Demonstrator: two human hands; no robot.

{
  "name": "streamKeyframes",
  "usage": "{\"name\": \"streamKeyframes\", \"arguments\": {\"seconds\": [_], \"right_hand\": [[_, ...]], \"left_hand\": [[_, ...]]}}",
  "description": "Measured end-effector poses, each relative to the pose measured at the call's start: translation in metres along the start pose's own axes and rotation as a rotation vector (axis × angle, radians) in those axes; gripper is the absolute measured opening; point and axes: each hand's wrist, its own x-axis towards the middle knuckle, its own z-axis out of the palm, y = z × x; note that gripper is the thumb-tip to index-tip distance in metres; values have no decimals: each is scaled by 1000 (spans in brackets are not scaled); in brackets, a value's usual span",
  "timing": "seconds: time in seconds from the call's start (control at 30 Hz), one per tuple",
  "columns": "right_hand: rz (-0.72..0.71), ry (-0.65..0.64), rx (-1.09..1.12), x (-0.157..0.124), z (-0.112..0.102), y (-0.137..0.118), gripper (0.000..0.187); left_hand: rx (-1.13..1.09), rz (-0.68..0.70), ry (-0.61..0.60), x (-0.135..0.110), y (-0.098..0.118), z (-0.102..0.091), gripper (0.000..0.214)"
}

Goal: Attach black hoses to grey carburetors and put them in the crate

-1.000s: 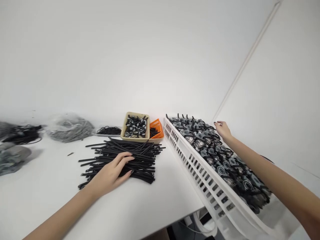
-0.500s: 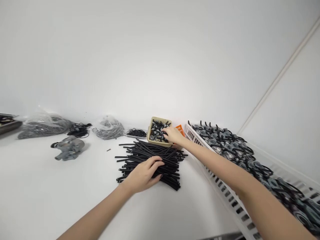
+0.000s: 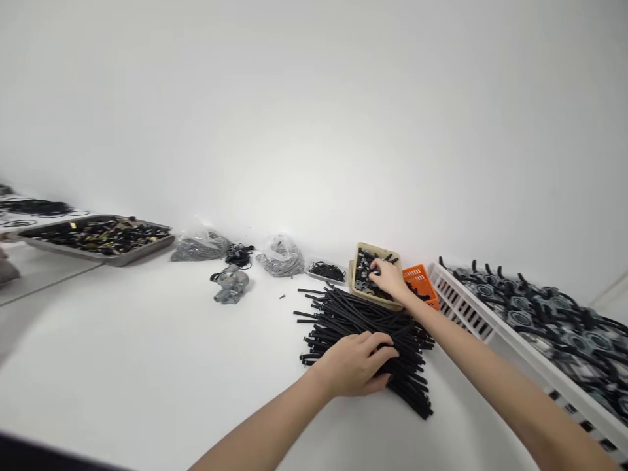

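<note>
My left hand lies over a pile of black rubber tubes, fingers bent and apart from the thumb, touching the upper tubes. My right hand reaches into a beige plastic bin behind the pile. Its fingertips are pinched together among small metal and black parts; what is between them is too small to make out. On the table to the left sits a grey metal casting with a round opening.
On the right, a long white slatted crate holds many grey assemblies with black tubes. An orange basket stands beside the bin. Along the wall are plastic bags, black rings and a metal tray. Another person's hand shows far left.
The view has turned left, bringing the metal tray and another person's hand into sight. My left hand stays on the tubes, and my right hand stays in the bin.
</note>
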Motion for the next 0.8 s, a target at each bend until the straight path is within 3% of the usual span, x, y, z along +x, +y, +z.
{"name": "streamKeyframes", "arguments": {"seconds": [0.13,0.23,0.4,0.53,0.7,0.8], "right_hand": [[-79,144,302,-35,-5,23,30],[-39,255,382,-69,-9,38,41],[55,404,483,-118,-9,60,34],[167,459,661,-143,-4,76,41],[202,579,825,-153,3,74,45],[223,646,854,-155,4,61,46]], "left_hand": [[19,-13,-12,-1,-1,0,34],[30,-40,-13,-2,-2,0,33],[80,-210,-47,2,-9,-12,22],[124,-617,-62,-21,-24,-60,20],[316,-1281,-105,-108,-55,-137,37],[437,-1496,-171,-151,-75,-160,45]]}}
